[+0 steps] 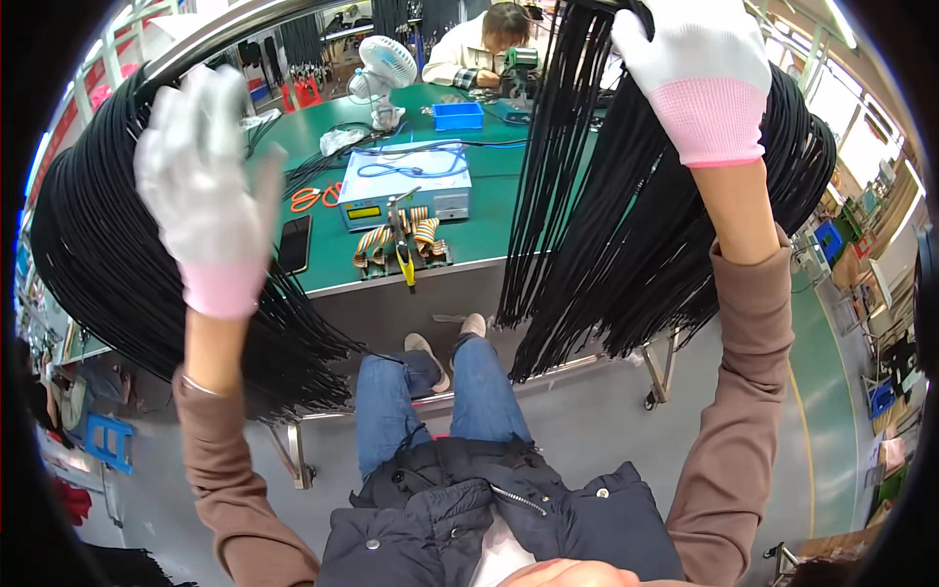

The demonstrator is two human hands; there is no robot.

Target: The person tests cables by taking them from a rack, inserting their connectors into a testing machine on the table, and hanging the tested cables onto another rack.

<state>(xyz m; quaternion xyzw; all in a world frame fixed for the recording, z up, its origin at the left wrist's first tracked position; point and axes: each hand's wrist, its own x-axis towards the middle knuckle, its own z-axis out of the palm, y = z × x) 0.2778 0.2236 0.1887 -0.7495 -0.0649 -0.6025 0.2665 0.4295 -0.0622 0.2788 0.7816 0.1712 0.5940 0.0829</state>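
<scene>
My left hand (205, 186), in a white glove with a pink cuff, is raised in front of a thick bundle of black cables (88, 225). It is smeared by motion, but its fingers look stretched and the thumb stands apart; nothing shows in it. My right hand (709, 73), gloved alike, is high at the upper right, over the top of another bundle of hanging black cables (626, 215). Its thumb sticks out to the left beside the strands. The upper edge cuts off its other fingers, so its grip is hidden. Both bundles hang from a rail (230, 34).
Behind the rail stands a green table (489, 220) with a light blue tester box (406, 186), striped ribbon cables (425, 235), orange scissors (305, 200), a phone (294, 245), a fan (386, 67) and a blue tray (458, 116). Across it sits a person (499, 39). Wheeled legs (660, 372) support the rack.
</scene>
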